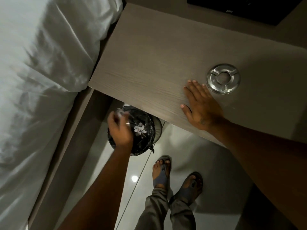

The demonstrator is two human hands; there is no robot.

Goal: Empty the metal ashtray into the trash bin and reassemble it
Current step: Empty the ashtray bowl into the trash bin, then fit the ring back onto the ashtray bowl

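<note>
Left hand (120,130) over trash bin (146,130), blurred

Wood-grain desk (149,63): metal ashtray lid (223,78) near front edge, right hand (200,105) flat beside it. Trash bin (142,130) on floor (191,155).

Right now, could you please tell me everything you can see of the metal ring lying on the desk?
The metal ring is a shiny, silvery disc with a round hole in the middle and three grooves running outward from it. It lies flat on the grey wood-grain desk, apart from the other parts. The right hand rests flat just beside it, not touching.
</note>
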